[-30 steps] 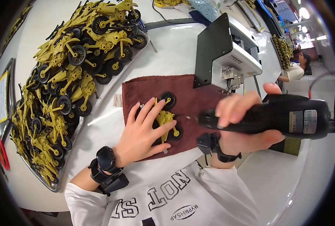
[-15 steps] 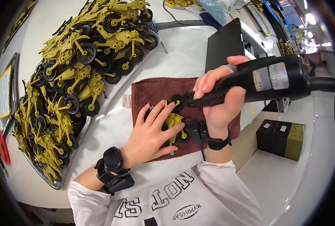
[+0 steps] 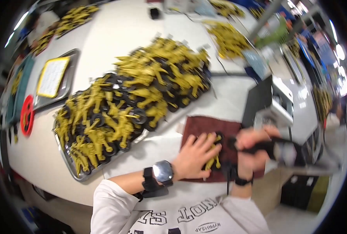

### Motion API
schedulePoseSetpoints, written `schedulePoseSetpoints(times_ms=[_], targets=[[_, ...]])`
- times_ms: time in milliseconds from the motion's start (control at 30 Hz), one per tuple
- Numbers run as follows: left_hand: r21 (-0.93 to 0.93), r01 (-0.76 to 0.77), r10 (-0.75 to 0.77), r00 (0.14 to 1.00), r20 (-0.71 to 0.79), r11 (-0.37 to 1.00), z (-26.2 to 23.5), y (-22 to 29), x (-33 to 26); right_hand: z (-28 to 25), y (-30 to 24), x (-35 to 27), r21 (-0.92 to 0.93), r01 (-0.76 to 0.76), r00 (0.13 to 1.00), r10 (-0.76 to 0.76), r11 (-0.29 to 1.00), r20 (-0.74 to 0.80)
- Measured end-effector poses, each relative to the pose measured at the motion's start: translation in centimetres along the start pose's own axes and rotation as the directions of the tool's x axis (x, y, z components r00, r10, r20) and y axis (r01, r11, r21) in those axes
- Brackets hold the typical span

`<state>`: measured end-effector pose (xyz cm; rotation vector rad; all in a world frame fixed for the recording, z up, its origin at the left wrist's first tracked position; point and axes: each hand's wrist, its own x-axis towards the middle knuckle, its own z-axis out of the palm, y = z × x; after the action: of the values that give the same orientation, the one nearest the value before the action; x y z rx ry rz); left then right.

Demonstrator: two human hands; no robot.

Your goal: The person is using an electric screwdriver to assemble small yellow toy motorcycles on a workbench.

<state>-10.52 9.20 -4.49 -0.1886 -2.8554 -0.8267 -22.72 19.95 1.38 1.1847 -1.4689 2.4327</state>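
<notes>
A yellow and black toy motorcycle (image 3: 213, 159) lies on a dark red cloth (image 3: 199, 124). My left hand (image 3: 193, 156) rests on it with fingers spread, covering much of its near side. To the right, my right hand (image 3: 253, 148) is wrapped round a black corded electric screwdriver (image 3: 288, 153), which is smeared by motion. The tool's front end points left toward the toy's far wheel, apparently a little away from it. A black wristwatch-like device (image 3: 163, 172) is strapped on my left wrist.
Left of the cloth, a metal tray (image 3: 79, 178) holds a large heap of yellow and black toy motorcycles (image 3: 150, 82). Beyond are a yellow-framed sheet (image 3: 53, 77) and a red ring-shaped object (image 3: 26, 116). A dark panel (image 3: 255, 101) stands behind the cloth; a black and olive box (image 3: 298, 191) is right.
The view has swung, so everything sits farther right and lower in the picture. The screwdriver's front end has drawn back from the toy's wheel. My left hand stays on the toy.
</notes>
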Motion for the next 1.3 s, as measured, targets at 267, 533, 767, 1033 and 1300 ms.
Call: schedulePoseSetpoints(times_ms=[267, 533, 767, 1033, 1300], targets=[[-0.083, -0.138, 0.116, 0.965, -0.234, 0.987, -2.3, 1.1, -1.2, -2.0, -6.9, -0.2, -0.172, 0.109, 0.961, -0.148, 0.979, -0.231], [-0.119, 0.812, -0.434, 0.176, -0.884, 0.572, -9.4, 7.5, -24.5, -5.1, -3.1, -1.9, -0.370, -0.194, 0.950, 0.081, 0.909, -0.300], [-0.110, 0.988, -0.282, -0.076, -0.956, 0.106, -6.2, 11.3, -35.0, -2.8, -2.8, -2.7, -0.395, -0.172, 0.980, 0.116, 0.902, -0.160], [0.166, 0.810, -0.707, 0.576, -0.411, 0.563, -22.9, -13.7, -29.1, -2.9, -4.0, -2.4, -0.391, -0.224, 0.973, 0.184, 0.892, -0.139], [0.281, 0.663, -0.617, 0.749, -0.241, 0.694, -24.1, -13.8, -26.4, -4.7, -6.1, -3.9, -0.307, -0.098, 0.895, -0.051, 0.947, -0.444]])
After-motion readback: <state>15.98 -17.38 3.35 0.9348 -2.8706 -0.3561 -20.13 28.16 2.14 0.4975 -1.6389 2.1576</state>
